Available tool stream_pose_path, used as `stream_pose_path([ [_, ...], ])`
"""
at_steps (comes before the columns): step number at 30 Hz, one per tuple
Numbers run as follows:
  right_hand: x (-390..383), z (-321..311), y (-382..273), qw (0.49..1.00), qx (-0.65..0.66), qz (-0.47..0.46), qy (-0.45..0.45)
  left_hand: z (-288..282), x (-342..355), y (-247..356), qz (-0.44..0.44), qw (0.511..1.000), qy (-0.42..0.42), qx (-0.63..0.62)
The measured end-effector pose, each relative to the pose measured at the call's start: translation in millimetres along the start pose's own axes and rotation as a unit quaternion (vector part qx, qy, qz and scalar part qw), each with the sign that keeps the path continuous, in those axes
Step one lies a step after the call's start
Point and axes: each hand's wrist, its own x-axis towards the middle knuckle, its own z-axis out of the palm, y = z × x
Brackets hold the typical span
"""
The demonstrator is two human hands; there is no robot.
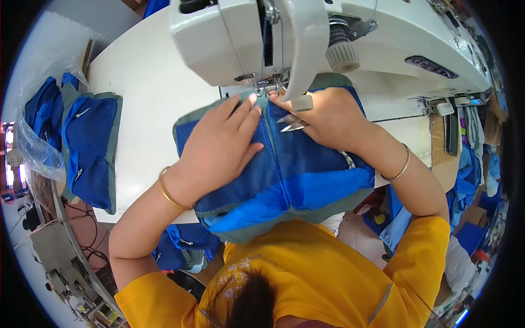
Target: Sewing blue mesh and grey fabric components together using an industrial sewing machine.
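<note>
A blue mesh fabric piece with grey-green edging (320, 188) lies under the sewing machine's presser foot (268, 86), a seam running down its middle toward me. My left hand (216, 142) rests flat on it, left of the seam, fingers stretched out and fingertips close to the foot. On the seam's other side, my right hand (336, 117) is curled around small metal thread snips (292, 125), whose two pointed blades stick out over the mesh. Its index finger and thumb are at the fabric by the foot. The snips' handle is mostly hidden in my palm.
The white sewing machine head (224, 46) hangs low over the fabric. Finished-looking blue pieces (90, 147) lie on the white table's (142, 109) left edge beside a clear plastic bag (35, 139). More blue pieces (186, 240) sit below the table. Blue cloth (465, 175) hangs at right.
</note>
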Motion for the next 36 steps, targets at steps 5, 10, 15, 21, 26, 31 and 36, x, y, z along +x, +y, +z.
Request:
stream_pose_path([
  [5,5,8,20,0.998,-0.01,-0.017,0.058,-1,13,-20,-0.021,0.999,-0.017,-0.041],
  [10,4,7,13,0.996,-0.03,-0.028,0.075,-4,9,-23,-0.011,0.999,-0.006,-0.036],
  [15,12,16,15,0.99,-0.054,-0.057,0.12,1,1,-28,-0.044,0.999,-0.014,-0.006],
  [21,34,8,22,0.985,0.095,0.103,0.105,8,9,-56,-0.002,0.999,0.014,0.03],
  [26,37,13,33,0.987,0.081,0.111,0.085,8,21,-46,-0.067,0.997,0.003,0.031],
  [31,29,-15,26,0.996,0.023,0.067,0.056,8,23,-44,-0.103,0.995,0.011,0.012],
  [36,-17,-32,-16,0.992,-0.109,-0.022,0.055,-19,11,-22,0.022,0.996,0.078,-0.04],
])
